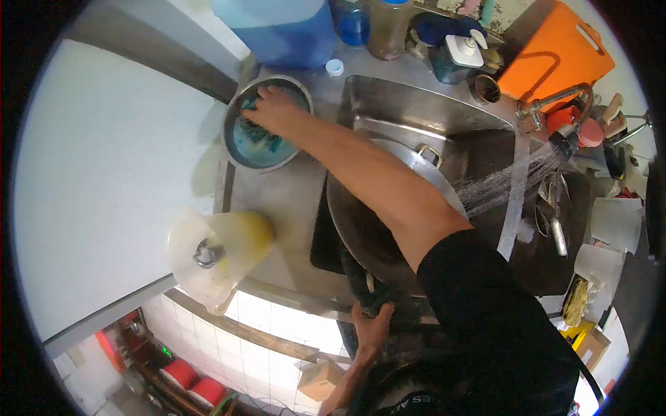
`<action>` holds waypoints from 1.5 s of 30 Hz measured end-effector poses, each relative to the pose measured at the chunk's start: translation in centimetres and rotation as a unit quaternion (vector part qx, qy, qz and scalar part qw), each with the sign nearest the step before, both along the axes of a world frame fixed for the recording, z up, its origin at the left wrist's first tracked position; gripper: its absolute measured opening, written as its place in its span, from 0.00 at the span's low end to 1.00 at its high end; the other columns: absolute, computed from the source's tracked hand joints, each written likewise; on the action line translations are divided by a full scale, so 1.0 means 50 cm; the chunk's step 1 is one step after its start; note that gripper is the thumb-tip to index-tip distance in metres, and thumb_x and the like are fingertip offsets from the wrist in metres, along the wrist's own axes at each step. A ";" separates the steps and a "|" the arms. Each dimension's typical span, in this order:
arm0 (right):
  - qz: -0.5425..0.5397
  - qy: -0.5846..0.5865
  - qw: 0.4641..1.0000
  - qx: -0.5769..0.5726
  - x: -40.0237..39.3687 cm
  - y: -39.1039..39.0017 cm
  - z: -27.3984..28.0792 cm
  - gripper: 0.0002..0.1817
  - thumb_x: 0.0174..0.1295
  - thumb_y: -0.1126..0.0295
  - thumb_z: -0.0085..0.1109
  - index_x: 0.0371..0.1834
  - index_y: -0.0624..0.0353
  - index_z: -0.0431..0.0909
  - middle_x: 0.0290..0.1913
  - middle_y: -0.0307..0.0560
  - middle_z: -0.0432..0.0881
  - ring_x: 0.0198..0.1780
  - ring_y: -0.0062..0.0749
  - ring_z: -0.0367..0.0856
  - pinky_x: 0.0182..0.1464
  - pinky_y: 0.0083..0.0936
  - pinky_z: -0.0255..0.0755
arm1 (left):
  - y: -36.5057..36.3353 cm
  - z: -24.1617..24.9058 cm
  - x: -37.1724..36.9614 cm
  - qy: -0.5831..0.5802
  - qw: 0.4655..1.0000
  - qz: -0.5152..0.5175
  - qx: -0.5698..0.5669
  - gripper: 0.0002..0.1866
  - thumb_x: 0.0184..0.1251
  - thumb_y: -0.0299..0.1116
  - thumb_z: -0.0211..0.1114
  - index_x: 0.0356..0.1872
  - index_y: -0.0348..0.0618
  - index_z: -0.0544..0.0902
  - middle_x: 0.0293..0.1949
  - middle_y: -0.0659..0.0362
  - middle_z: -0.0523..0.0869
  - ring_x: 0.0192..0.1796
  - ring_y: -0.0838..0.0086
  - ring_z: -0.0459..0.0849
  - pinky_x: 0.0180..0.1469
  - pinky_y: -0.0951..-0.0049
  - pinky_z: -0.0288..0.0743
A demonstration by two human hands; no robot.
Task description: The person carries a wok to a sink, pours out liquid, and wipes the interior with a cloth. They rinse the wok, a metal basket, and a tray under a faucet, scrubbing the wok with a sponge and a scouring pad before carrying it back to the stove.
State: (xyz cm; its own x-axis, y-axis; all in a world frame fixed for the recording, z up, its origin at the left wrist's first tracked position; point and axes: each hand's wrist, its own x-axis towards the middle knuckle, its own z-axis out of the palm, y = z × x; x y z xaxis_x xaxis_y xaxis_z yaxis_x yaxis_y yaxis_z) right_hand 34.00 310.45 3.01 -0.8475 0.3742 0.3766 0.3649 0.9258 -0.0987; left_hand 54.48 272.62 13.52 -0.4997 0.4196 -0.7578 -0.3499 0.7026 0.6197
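My right hand (274, 111) reaches into a round metal bowl (302, 95) at the upper left. Its fingers are apart over blue-green liquid (253, 149), touching or just above a dark, scrubber-like clump (258, 130). A large round metal pan (381, 229) with loop handles rests tilted over the sink (388, 100), partly hidden by my right forearm. Near the pan's lower edge, my left hand (372, 324) is closed around something dark, perhaps a cloth, that I cannot make out. Water sprays from the faucet head (563, 141) towards the pan.
A yellowish plastic pitcher (243, 239) stands left of the sink. Behind are a blue-liquid jug (284, 31), a small white cap (334, 67), a soap dispenser (463, 55) and an orange cutting board (555, 59). Metal utensils (553, 215) lie at the right.
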 end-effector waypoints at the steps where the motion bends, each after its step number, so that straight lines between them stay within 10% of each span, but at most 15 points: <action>1: 0.014 -0.037 0.999 0.017 -0.003 0.002 -0.005 0.26 0.62 0.58 0.61 0.64 0.45 0.73 0.55 0.51 0.79 0.64 0.53 0.71 0.64 0.46 0.67 | -0.013 -0.022 0.001 -0.060 0.996 0.037 0.061 0.20 0.55 0.34 0.71 0.47 0.34 0.79 0.44 0.54 0.85 0.45 0.70 0.82 0.49 0.69 0.76; 5: -0.013 -0.097 0.994 -0.039 0.053 -0.011 0.095 0.30 0.62 0.52 0.60 0.68 0.43 0.69 0.59 0.56 0.78 0.65 0.54 0.71 0.64 0.46 0.67 | -0.027 -0.030 -0.012 -0.054 0.997 -0.021 0.045 0.23 0.55 0.36 0.72 0.48 0.32 0.78 0.46 0.52 0.84 0.48 0.67 0.81 0.53 0.65 0.75; 7: -0.034 0.006 0.946 -0.321 0.099 -0.022 0.171 0.33 0.64 0.50 0.56 0.71 0.49 0.65 0.62 0.60 0.76 0.64 0.54 0.73 0.64 0.46 0.68 | -0.052 -0.067 -0.013 -0.028 0.997 -0.074 0.013 0.28 0.56 0.39 0.72 0.53 0.30 0.77 0.49 0.49 0.82 0.51 0.62 0.80 0.57 0.61 0.73; 10: 0.017 0.139 0.897 -0.418 0.234 -0.068 0.205 0.32 0.67 0.52 0.53 0.72 0.52 0.62 0.63 0.66 0.73 0.63 0.56 0.74 0.65 0.46 0.67 | -0.052 -0.063 0.001 -0.028 0.999 -0.011 0.037 0.33 0.55 0.39 0.72 0.58 0.29 0.73 0.53 0.46 0.80 0.55 0.59 0.78 0.61 0.59 0.70; 14: -0.101 0.131 0.820 -0.548 0.442 -0.251 0.018 0.29 0.72 0.54 0.47 0.73 0.55 0.60 0.65 0.72 0.68 0.67 0.67 0.67 0.69 0.52 0.62 | -0.028 -0.040 -0.006 -0.036 0.997 -0.061 -0.017 0.38 0.54 0.39 0.72 0.63 0.29 0.68 0.56 0.45 0.77 0.58 0.59 0.76 0.62 0.59 0.69; 17: -0.118 0.054 0.894 -0.428 0.513 -0.432 -0.095 0.29 0.74 0.55 0.44 0.74 0.56 0.58 0.65 0.74 0.65 0.66 0.69 0.66 0.71 0.51 0.60 | -0.015 -0.033 -0.001 -0.083 0.996 -0.011 0.030 0.37 0.55 0.37 0.71 0.64 0.29 0.66 0.58 0.46 0.75 0.58 0.60 0.74 0.62 0.60 0.68; 19: -0.118 0.080 0.758 -0.637 0.497 -0.484 -0.098 0.28 0.74 0.60 0.45 0.74 0.56 0.59 0.74 0.74 0.53 0.74 0.70 0.52 0.74 0.49 0.53 | -0.004 -0.020 -0.001 -0.026 0.999 -0.025 -0.001 0.37 0.56 0.34 0.72 0.64 0.30 0.65 0.58 0.47 0.74 0.58 0.62 0.75 0.62 0.61 0.69; 26: -0.341 -0.070 0.794 -0.498 0.359 -0.342 -0.354 0.23 0.66 0.72 0.49 0.65 0.63 0.68 0.66 0.77 0.61 0.68 0.69 0.61 0.71 0.50 0.58 | -0.055 -0.054 0.011 -0.076 0.992 0.098 -0.027 0.40 0.54 0.28 0.72 0.67 0.32 0.60 0.58 0.49 0.74 0.58 0.64 0.74 0.63 0.64 0.69; 28: -0.245 0.297 0.826 -0.412 0.351 -0.412 -0.311 0.21 0.64 0.70 0.53 0.60 0.68 0.72 0.60 0.72 0.69 0.63 0.72 0.67 0.68 0.57 0.62 | -0.076 -0.070 0.011 -0.051 0.994 0.092 0.019 0.41 0.53 0.27 0.71 0.67 0.32 0.59 0.58 0.49 0.73 0.59 0.65 0.74 0.63 0.65 0.68; 32: -0.144 0.238 0.888 -0.366 0.366 -0.349 -0.454 0.21 0.64 0.73 0.53 0.60 0.65 0.71 0.58 0.71 0.72 0.63 0.71 0.68 0.66 0.56 0.64 | -0.049 -0.038 0.021 -0.071 0.992 0.090 -0.058 0.43 0.52 0.28 0.73 0.67 0.32 0.58 0.60 0.48 0.72 0.60 0.64 0.72 0.65 0.63 0.67; 34: -0.447 0.209 0.760 -0.423 0.343 -0.255 -0.483 0.24 0.64 0.76 0.47 0.65 0.64 0.68 0.61 0.68 0.72 0.63 0.66 0.68 0.67 0.52 0.61 | -0.054 -0.043 0.024 -0.070 0.989 0.117 -0.056 0.43 0.51 0.28 0.73 0.67 0.32 0.58 0.60 0.48 0.71 0.61 0.64 0.72 0.65 0.62 0.66; 38: -0.370 0.324 0.724 -0.484 0.307 -0.246 -0.460 0.22 0.64 0.73 0.48 0.62 0.62 0.70 0.62 0.65 0.72 0.64 0.64 0.68 0.67 0.51 0.62 | -0.053 -0.042 0.020 -0.025 0.996 0.062 -0.064 0.44 0.51 0.29 0.73 0.67 0.33 0.57 0.61 0.47 0.71 0.61 0.64 0.71 0.65 0.63 0.66; 40: -0.223 0.211 0.890 -0.338 0.365 -0.213 -0.522 0.21 0.64 0.68 0.51 0.60 0.61 0.72 0.59 0.62 0.74 0.61 0.61 0.70 0.64 0.50 0.64 | -0.060 -0.038 0.028 -0.041 0.988 0.116 -0.092 0.45 0.50 0.30 0.73 0.67 0.34 0.56 0.61 0.47 0.70 0.60 0.63 0.71 0.65 0.63 0.66; 44: -0.454 0.147 0.742 -0.471 0.653 -0.117 -0.523 0.16 0.68 0.66 0.53 0.58 0.52 0.75 0.52 0.56 0.76 0.54 0.55 0.73 0.59 0.50 0.68 | -0.053 -0.046 0.021 -0.070 0.995 0.066 -0.017 0.44 0.49 0.30 0.74 0.66 0.34 0.56 0.60 0.48 0.69 0.59 0.64 0.71 0.63 0.63 0.66; 45: -0.353 -0.067 0.918 -0.167 0.753 -0.150 -0.538 0.18 0.61 0.70 0.55 0.56 0.48 0.76 0.51 0.56 0.76 0.54 0.54 0.73 0.57 0.47 0.70 | -0.052 -0.042 0.022 -0.057 0.995 0.081 -0.015 0.43 0.49 0.29 0.73 0.65 0.34 0.57 0.59 0.49 0.70 0.58 0.64 0.71 0.63 0.64 0.67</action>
